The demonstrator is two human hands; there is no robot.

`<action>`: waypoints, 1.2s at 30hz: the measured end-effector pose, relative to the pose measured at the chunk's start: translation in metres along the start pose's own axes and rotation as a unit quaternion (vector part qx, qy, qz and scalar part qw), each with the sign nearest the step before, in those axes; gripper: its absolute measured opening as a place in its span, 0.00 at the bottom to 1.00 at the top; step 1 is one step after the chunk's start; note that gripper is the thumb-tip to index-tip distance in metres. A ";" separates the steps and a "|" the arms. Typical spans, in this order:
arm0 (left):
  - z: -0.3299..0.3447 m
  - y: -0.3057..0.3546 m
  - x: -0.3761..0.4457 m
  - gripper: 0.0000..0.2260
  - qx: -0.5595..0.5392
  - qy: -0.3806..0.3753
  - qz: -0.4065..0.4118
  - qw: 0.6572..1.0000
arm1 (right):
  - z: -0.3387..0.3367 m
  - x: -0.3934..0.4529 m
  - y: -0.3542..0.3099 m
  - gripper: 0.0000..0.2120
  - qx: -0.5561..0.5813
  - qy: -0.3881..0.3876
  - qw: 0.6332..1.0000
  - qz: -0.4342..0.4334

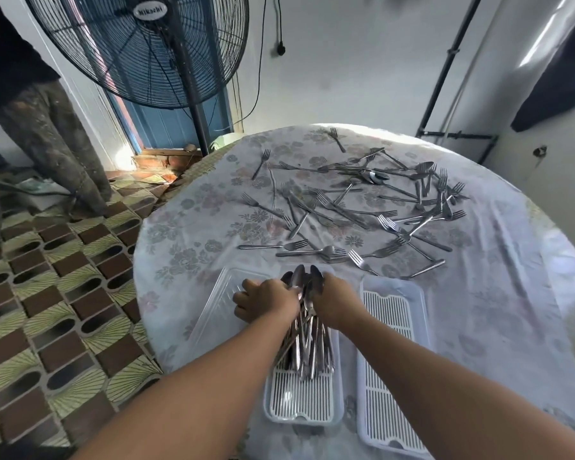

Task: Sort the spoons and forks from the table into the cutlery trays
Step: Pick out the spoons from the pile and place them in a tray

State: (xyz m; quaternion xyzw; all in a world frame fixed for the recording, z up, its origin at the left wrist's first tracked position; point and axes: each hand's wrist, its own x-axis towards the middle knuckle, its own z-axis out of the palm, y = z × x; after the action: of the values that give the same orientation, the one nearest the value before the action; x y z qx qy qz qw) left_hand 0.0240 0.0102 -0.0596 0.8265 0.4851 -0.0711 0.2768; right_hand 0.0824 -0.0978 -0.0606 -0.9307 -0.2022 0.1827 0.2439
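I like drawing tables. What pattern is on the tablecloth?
The tablecloth is whitish with faded flowers, seen in the head view.

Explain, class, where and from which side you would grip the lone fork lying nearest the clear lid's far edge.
Grip the fork at mid-handle, coming straight down from above. It lies flat on the cloth, handle pointing left and tines right, with bare cloth around the handle. The tine end sits close to other cutlery, so the handle looks like the freer part to pinch.

Home dining rm, floral-cloth round table, patterned tile floor, big standing fan
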 end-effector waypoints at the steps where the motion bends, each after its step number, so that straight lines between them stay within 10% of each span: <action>1: 0.000 -0.003 0.003 0.13 0.008 -0.005 0.008 1.000 | 0.000 0.000 0.001 0.08 0.001 0.017 1.000 -0.012; 10: 0.013 -0.026 0.027 0.16 0.133 0.085 0.243 0.957 | 0.011 0.010 0.011 0.22 -0.071 0.058 0.996 -0.014; 16: 0.013 -0.032 0.026 0.24 0.136 0.161 0.323 0.922 | 0.024 0.014 0.010 0.12 -0.084 0.088 0.992 -0.029; 21: 0.001 -0.046 0.024 0.19 0.152 0.087 0.415 0.893 | 0.023 0.016 0.008 0.12 -0.154 0.096 0.982 -0.050; 36: 0.022 -0.046 0.005 0.22 0.161 0.096 0.359 0.914 | 0.017 0.015 0.004 0.17 -0.070 0.052 0.996 0.006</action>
State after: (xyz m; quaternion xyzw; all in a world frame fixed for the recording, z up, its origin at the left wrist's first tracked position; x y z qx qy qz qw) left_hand -0.0084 0.0196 -0.0976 0.9812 0.1619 0.0360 0.0989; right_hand 0.0884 -0.0874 -0.0799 -0.9548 -0.1962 0.1213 0.1873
